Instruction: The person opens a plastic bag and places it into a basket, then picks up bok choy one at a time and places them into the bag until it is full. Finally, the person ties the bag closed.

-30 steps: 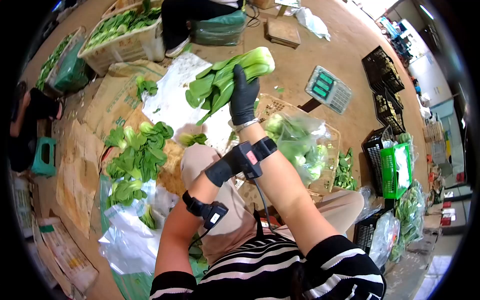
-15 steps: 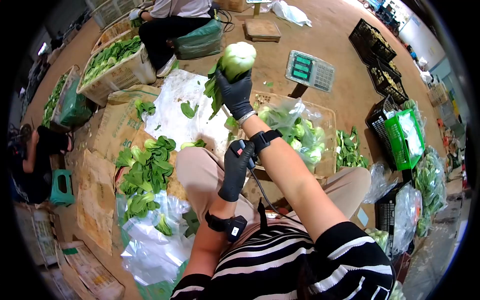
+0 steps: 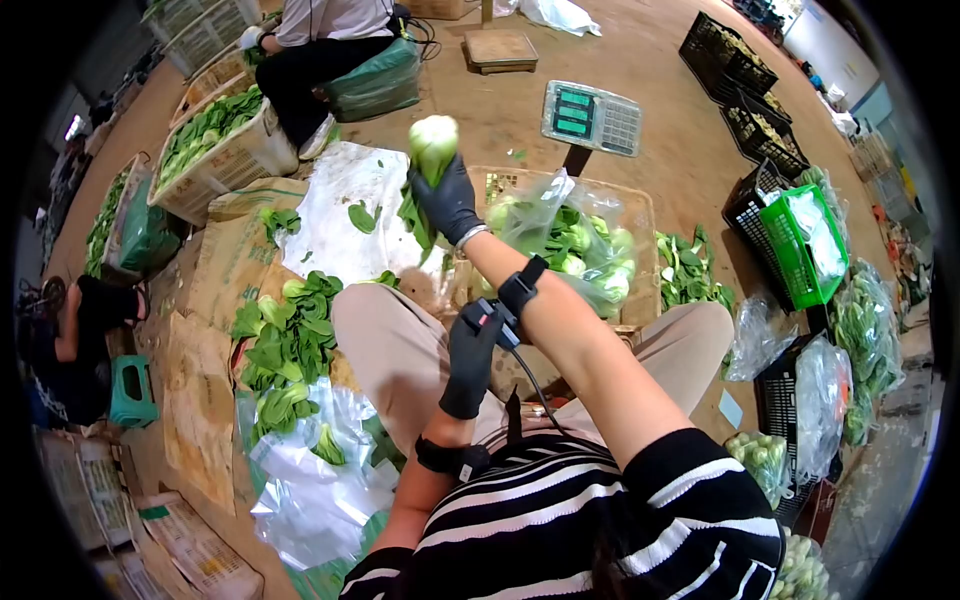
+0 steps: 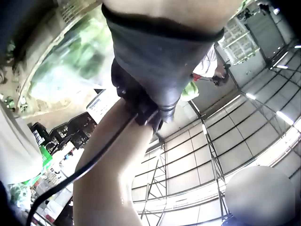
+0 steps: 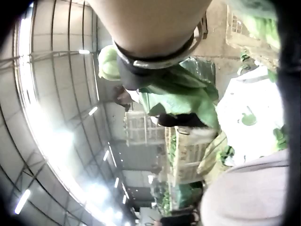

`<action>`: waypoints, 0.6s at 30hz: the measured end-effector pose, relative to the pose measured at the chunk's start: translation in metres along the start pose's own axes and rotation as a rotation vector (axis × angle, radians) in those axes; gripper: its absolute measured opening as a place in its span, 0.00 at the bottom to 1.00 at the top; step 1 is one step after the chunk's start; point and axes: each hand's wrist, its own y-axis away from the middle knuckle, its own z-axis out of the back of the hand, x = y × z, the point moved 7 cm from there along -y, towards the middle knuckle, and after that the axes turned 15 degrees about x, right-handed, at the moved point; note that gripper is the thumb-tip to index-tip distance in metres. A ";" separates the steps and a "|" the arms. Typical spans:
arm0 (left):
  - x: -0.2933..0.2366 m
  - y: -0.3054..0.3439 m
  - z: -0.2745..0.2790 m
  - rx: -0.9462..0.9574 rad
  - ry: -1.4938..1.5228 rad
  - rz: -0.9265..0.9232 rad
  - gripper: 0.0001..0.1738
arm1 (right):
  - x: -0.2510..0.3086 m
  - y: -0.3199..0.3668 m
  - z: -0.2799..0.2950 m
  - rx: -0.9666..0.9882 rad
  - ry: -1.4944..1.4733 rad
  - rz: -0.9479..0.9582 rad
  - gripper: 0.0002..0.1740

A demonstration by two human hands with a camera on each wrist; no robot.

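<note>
My right hand (image 3: 447, 203) in a black glove grips a bok choy (image 3: 433, 140), its pale base up and its leaves hanging below. In the right wrist view the same bok choy's leaves (image 5: 183, 96) spread beyond the strap, and the glove is mostly hidden behind the wrist. My left hand (image 3: 468, 365), also gloved, holds the small black wrist camera (image 3: 504, 326) strapped on the right forearm. From the left wrist view, the left fingers curl against that forearm beside a black cable (image 4: 84, 167).
Loose bok choy (image 3: 290, 330) lies left of my knees, near a white sheet (image 3: 335, 205). A crate (image 3: 643, 215) holds bagged bok choy, with a scale display (image 3: 590, 118) behind it. Black crates (image 3: 725, 55) stand at right. Another person (image 3: 330, 50) sits at the back.
The bok choy swung from lying sideways to base up, and the right hand came lower and to the left. My left hand moved from the right forearm strap onto the wrist camera.
</note>
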 end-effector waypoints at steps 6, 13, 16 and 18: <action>0.016 -0.008 0.016 0.130 0.272 0.072 0.20 | 0.029 -0.021 -0.010 0.061 -0.983 -0.118 0.17; 0.006 -0.025 -0.002 0.468 0.654 -0.035 0.23 | 0.047 0.008 -0.050 0.309 -1.396 -0.375 0.18; 0.009 -0.024 0.012 0.249 0.288 0.101 0.24 | 0.042 0.017 -0.057 0.310 -1.451 -0.416 0.18; 0.022 -0.025 0.026 0.359 0.025 0.096 0.25 | 0.042 0.030 -0.061 0.333 -1.436 -0.474 0.17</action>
